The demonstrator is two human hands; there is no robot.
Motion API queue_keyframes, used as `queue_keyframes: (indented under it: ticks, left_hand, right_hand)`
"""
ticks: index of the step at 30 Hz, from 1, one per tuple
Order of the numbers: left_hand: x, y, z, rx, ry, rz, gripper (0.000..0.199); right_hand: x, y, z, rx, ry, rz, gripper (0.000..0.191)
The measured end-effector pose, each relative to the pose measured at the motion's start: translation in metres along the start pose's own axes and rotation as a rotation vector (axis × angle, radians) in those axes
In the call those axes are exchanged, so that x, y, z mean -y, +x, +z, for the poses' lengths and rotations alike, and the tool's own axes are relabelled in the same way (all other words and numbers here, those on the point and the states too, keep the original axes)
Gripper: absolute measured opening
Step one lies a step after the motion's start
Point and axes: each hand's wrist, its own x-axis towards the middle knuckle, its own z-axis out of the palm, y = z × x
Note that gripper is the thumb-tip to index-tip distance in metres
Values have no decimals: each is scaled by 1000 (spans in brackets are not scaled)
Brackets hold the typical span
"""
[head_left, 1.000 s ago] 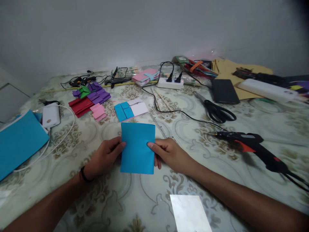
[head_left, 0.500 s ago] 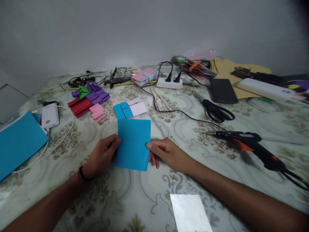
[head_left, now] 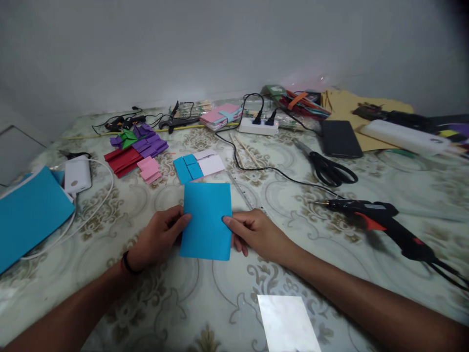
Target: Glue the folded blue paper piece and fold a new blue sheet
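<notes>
"Blue card (head_left: 206, 225) has moved a little since half a second ago: it went a touch to the right, and its near edge looks more level."

"Where is it now?"

"In the middle. It lies to the right of the left grip (head_left: 161, 237) and to the left of the right grip (head_left: 258, 235). I think that is the big thing here: it sits between them."

"Is one closer?"

"No, both touch it. The left grip pinches the left edge with the thumb on top, and the right grip pinches the right edge the same way. Both thumbs press about halfway along."

"Which way is it long?"

"Its long way goes from the person to the far side of the bench (head_left: 220, 310). So each grip has a long side."

"Is it lying flat on the bench?"

"Hard to say. We look down on it and it is a bit blurry, so it may be up off the bench or just leaning on it."

"What is near it?"

"Just past its far edge is the folded piece (head_left: 200, 165), blue and pale. White card (head_left: 287, 322) lies closer to the person, on the right side, near the right arm."
</notes>
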Motion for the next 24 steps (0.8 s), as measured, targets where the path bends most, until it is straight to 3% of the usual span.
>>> queue_keyframes:
  ticks: [9,24]
  left_hand:
    - [-1,0,0,-86,-57,19,44]
    - [-2,2,1,-38,43,21,44]
  right_hand:
    - [3,3,-3,82,109,25,61]
    - [0,5,-5,127,121,41,59]
